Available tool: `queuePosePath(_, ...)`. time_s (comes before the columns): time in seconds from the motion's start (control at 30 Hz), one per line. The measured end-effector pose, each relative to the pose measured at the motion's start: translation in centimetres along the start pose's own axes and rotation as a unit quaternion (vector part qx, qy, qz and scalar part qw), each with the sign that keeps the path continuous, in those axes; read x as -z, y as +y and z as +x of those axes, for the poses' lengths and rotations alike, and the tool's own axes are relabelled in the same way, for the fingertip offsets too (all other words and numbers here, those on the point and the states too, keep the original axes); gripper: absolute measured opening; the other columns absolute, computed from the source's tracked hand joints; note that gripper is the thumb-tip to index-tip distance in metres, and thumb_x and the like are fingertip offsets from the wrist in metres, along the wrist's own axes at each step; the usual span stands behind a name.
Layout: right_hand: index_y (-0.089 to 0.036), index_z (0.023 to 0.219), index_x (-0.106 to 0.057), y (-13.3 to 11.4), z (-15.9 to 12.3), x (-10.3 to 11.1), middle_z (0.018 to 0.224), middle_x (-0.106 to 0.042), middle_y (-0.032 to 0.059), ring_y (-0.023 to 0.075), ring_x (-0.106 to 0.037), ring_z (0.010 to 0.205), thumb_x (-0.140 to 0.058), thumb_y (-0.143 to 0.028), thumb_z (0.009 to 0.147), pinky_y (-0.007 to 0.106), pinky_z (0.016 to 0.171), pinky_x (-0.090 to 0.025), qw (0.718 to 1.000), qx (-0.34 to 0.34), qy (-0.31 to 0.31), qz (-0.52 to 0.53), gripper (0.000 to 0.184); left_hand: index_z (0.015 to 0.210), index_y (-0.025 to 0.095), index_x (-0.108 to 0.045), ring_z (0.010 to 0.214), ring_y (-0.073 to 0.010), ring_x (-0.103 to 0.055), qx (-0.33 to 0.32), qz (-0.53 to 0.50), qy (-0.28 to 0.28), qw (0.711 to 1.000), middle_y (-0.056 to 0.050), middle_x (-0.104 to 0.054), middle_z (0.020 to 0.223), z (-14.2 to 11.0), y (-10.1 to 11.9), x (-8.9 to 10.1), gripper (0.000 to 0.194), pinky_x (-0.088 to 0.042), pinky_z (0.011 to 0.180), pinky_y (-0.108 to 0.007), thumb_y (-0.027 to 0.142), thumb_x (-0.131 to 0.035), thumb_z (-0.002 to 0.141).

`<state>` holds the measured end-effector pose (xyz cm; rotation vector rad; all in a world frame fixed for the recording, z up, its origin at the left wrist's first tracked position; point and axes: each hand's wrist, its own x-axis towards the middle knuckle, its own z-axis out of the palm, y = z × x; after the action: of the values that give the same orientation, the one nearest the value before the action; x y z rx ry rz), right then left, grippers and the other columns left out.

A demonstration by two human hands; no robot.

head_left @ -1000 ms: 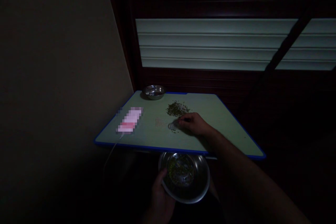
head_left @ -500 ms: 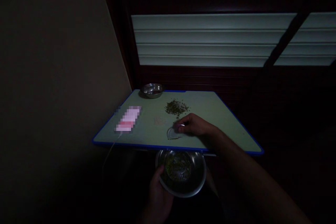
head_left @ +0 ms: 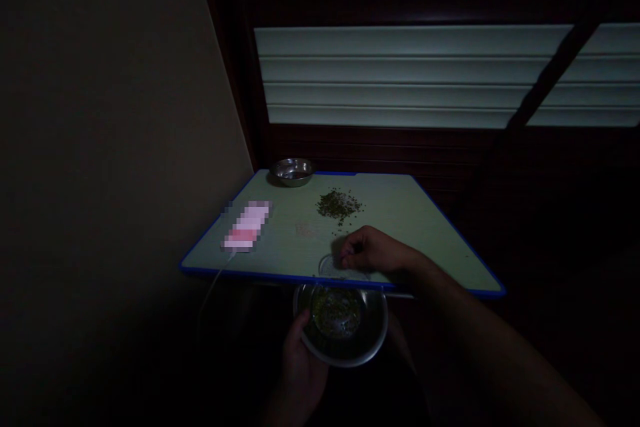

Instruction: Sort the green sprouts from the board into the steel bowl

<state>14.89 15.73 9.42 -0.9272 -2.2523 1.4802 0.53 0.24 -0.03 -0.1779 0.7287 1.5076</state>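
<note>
My left hand [head_left: 304,361] grips the rim of a steel bowl [head_left: 373,337] under the front edge of the small table [head_left: 425,220]. Greenish bits, like seeds or pulses, lie in the bowl's bottom. Just above that edge, my right hand [head_left: 373,250] is closed with its fingertips pinching a clear, round, lid-like disc [head_left: 328,268]. The disc rests against the tabletop, and a few specks show by its near rim. Farther back lies a loose pile of small green-brown seeds [head_left: 336,204], apart from both hands. Dim light hides finer detail.
A shallow steel bowl [head_left: 293,173] stands at the table's back left corner. On the left is a blurred pink phone-like object [head_left: 247,227], its white cable [head_left: 213,287] hanging over the edge. A wall rises left; a dark slatted panel [head_left: 400,73] stands behind.
My right hand has drawn the clear disc nearer the table's front edge. My left hand and the bowl have shifted slightly up and left in view.
</note>
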Motion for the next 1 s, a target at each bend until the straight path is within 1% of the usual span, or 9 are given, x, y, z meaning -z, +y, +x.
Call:
queuePosePath(0.13, -0.013, 0.071, -0.065, -0.2, -0.2, -0.2, 0.06, -0.054, -0.0029, 0.0078, -0.043, 0.054, -0.072, -0.032, 0.069, 0.023, 0.054, -0.037, 1.0, -0.006, 0.004, 0.007, 0.021, 0.087, 0.022, -0.076, 0.088, -0.0221, -0.071, -0.006, -0.013, -0.005, 1.0, -0.006, -0.078, 0.088, 0.0, 0.0, 0.1, 0.025, -0.047, 0.097, -0.043, 0.021, -0.051, 0.084)
queuePosePath(0.33, -0.013, 0.07, -0.064, -0.5, -0.1, -0.4, 0.061, -0.054, -0.0028, 0.0077, -0.044, 0.055, -0.073, -0.032, 0.068, 0.023, 0.055, -0.037, 1.0, -0.003, 0.003, 0.015, 0.021, 0.092, 0.021, -0.076, 0.094, -0.0251, -0.07, -0.012, -0.007, -0.016, 1.0, -0.007, -0.078, 0.087, 0.0, 0.0, 0.0, 0.024, -0.046, 0.097, -0.045, 0.023, -0.054, 0.083)
queuePosePath(0.43, -0.013, 0.07, -0.062, -0.3, 0.3, -0.8, 0.058, -0.052, -0.0038, 0.007, -0.041, 0.052, -0.073, -0.035, 0.069, 0.022, 0.051, -0.034, 0.999, -0.006, 0.02, 0.041, 0.024, 0.093, 0.022, -0.076, 0.093, -0.0238, -0.07, -0.017, -0.018, -0.013, 1.0, -0.005, -0.078, 0.088, 0.0, 0.0, -0.1, 0.024, -0.046, 0.098, -0.044, 0.023, -0.053, 0.083)
queuePosePath(0.53, -0.013, 0.069, -0.062, -0.3, 1.0, -1.1, 0.056, -0.05, -0.0042, 0.0069, -0.039, 0.05, -0.072, -0.037, 0.07, 0.022, 0.049, -0.033, 0.998, -0.012, 0.04, 0.037, 0.026, 0.088, 0.023, -0.076, 0.089, -0.0218, -0.071, 0.0, -0.027, -0.003, 1.0, -0.005, -0.078, 0.088, -0.2, 0.1, -0.1, 0.026, -0.046, 0.098, -0.042, 0.022, -0.05, 0.085)
queuePosePath(0.73, -0.012, 0.073, -0.066, -0.7, 1.1, -1.1, 0.061, -0.055, -0.0025, 0.0074, -0.043, 0.055, -0.071, -0.037, 0.071, 0.023, 0.054, -0.036, 1.0, 0.01, -0.02, 0.017, 0.026, 0.086, 0.024, -0.076, 0.089, -0.0222, -0.071, 0.021, -0.025, -0.011, 0.999, -0.004, -0.079, 0.086, -0.4, 0.3, -0.2, 0.026, -0.047, 0.097, -0.043, 0.023, -0.051, 0.085)
queuePosePath(0.83, -0.012, 0.076, -0.067, -0.7, 0.9, -0.7, 0.063, -0.057, -0.0013, 0.0079, -0.044, 0.055, -0.072, -0.038, 0.069, 0.023, 0.054, -0.037, 0.999, 0.007, -0.027, 0.032, 0.027, 0.085, 0.023, -0.076, 0.09, -0.0224, -0.071, 0.022, -0.031, -0.014, 0.999, -0.004, -0.079, 0.086, -0.2, 0.2, -0.1, 0.025, -0.047, 0.097, -0.043, 0.023, -0.051, 0.085)
queuePosePath(0.9, -0.012, 0.074, -0.065, -0.5, 0.9, -0.1, 0.061, -0.056, -0.0012, 0.008, -0.044, 0.053, -0.072, -0.04, 0.067, 0.023, 0.051, -0.036, 0.999, -0.001, 0.006, 0.049, 0.03, 0.085, 0.022, -0.076, 0.09, -0.0224, -0.071, 0.018, -0.033, -0.015, 0.999, -0.004, -0.078, 0.088, 0.0, 0.2, 0.1, 0.025, -0.047, 0.097, -0.042, 0.023, -0.052, 0.085)
queuePosePath(0.93, -0.012, 0.073, -0.064, -0.3, 1.0, 0.4, 0.059, -0.056, -0.0011, 0.0081, -0.043, 0.051, -0.072, -0.042, 0.066, 0.023, 0.05, -0.035, 0.997, -0.006, 0.043, 0.058, 0.031, 0.085, 0.022, -0.076, 0.09, -0.0225, -0.071, 0.015, -0.033, -0.019, 0.999, -0.005, -0.078, 0.089, 0.0, 0.1, 0.2, 0.024, -0.047, 0.098, -0.042, 0.023, -0.052, 0.085)
queuePosePath(1.0, -0.013, 0.07, -0.062, 0.4, 1.4, 1.4, 0.059, -0.056, -0.0001, 0.0091, -0.044, 0.051, -0.07, -0.045, 0.064, 0.024, 0.049, -0.034, 0.984, -0.01, 0.163, 0.068, 0.034, 0.087, 0.022, -0.076, 0.091, -0.0225, -0.071, 0.008, -0.029, -0.024, 0.999, -0.005, -0.078, 0.092, 0.0, 0.0, 0.2, 0.024, -0.046, 0.098, -0.042, 0.022, -0.053, 0.085)
